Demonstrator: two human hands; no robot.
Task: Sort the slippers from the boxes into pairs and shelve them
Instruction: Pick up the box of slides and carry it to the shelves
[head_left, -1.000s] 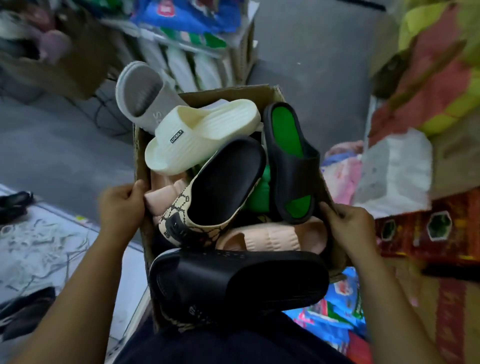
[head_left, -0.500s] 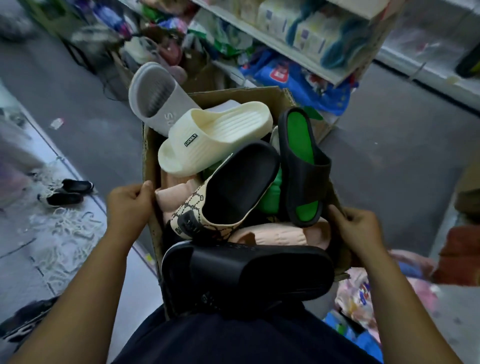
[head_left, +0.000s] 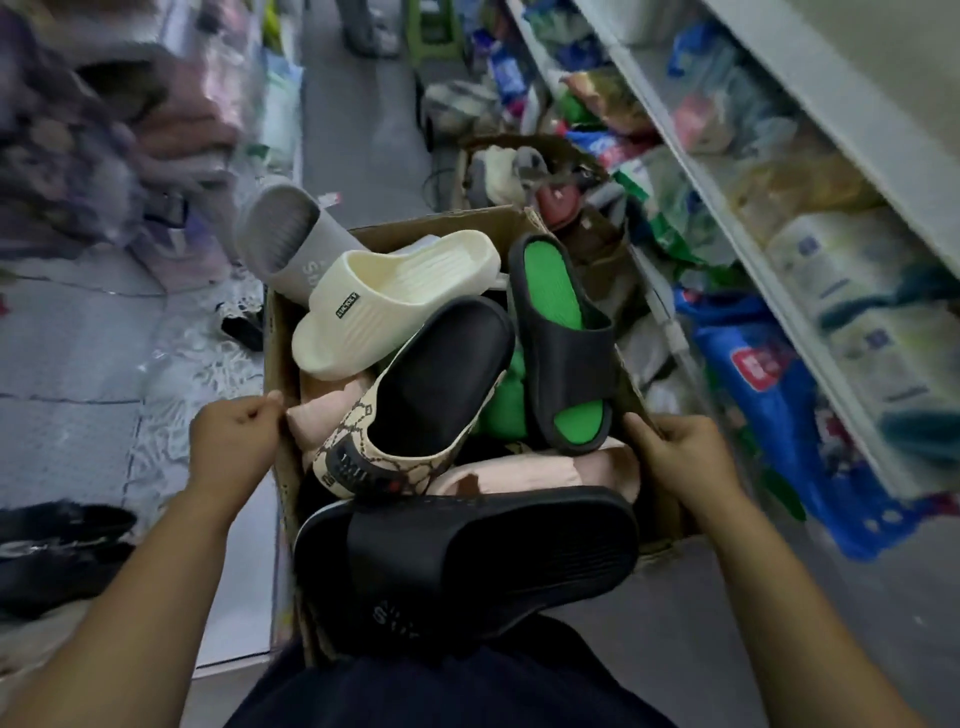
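I carry a cardboard box (head_left: 278, 332) heaped with loose slippers against my body. My left hand (head_left: 231, 441) grips its left wall and my right hand (head_left: 680, 457) grips its right wall. On top lie a grey slipper (head_left: 280, 234), a cream slipper (head_left: 384, 301), a black slipper with a green footbed (head_left: 561, 332), a beige patterned slipper with a black footbed (head_left: 415, 410) and a large black slipper (head_left: 467, 561) nearest me. Pink slippers (head_left: 545, 467) show underneath.
A white shelf unit (head_left: 779, 244) packed with wrapped goods runs along the right. A second open box (head_left: 519, 166) with shoes stands ahead on the grey floor. Blurred stock is piled at the left, with dark shoes (head_left: 62, 551) on the floor at lower left.
The view has swung round: the shelf unit now runs along my right and an aisle opens ahead. The box and both hands keep the same hold.
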